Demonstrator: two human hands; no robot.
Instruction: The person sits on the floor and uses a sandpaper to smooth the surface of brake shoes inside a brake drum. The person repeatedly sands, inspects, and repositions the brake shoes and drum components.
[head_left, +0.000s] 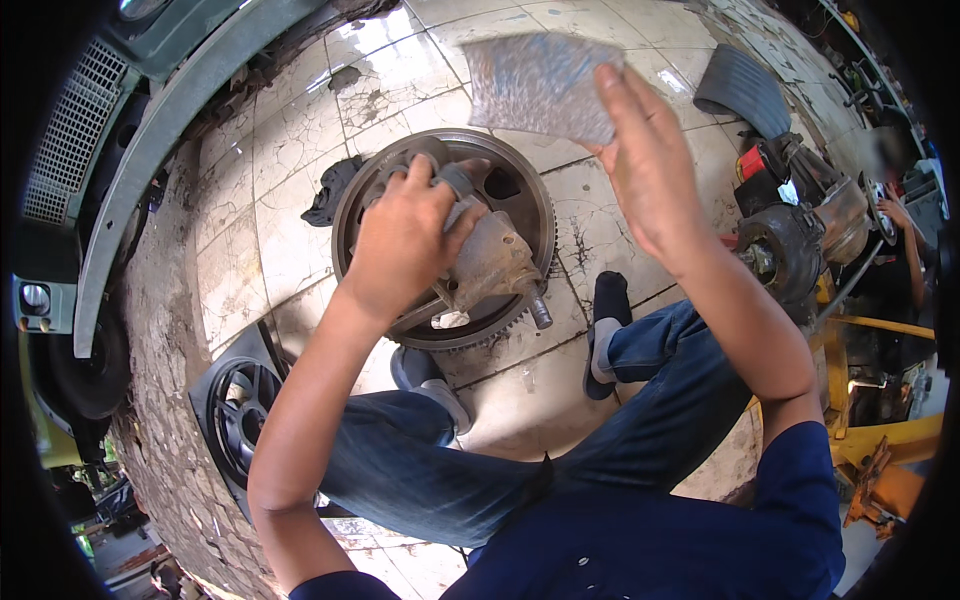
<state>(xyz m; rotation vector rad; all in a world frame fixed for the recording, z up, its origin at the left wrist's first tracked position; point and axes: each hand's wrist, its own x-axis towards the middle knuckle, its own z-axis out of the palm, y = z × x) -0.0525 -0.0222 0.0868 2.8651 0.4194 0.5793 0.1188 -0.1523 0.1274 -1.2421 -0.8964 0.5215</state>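
In my right hand (645, 165) is a worn grey sheet (540, 88) with bluish smears, pinched between thumb and fingers at its right edge. It is raised above the floor and a little blurred, and its material is unclear. My left hand (410, 225) is closed over the top of a dirty cast-metal housing (490, 262), whose short shaft (540, 306) points toward me. This housing rests on a large toothed flywheel (545, 215) lying flat on the tiles. Some of the housing's far end is hidden under my fingers.
A black cloth (332, 190) lies left of the flywheel. Far right sits a curved ribbed black piece (742, 90), near a greasy machine assembly (785, 250) and a yellow frame (845, 430). A black fan (240, 410) is at left, below a vehicle bumper (135, 165). Another person's hand (893, 207) shows at right.
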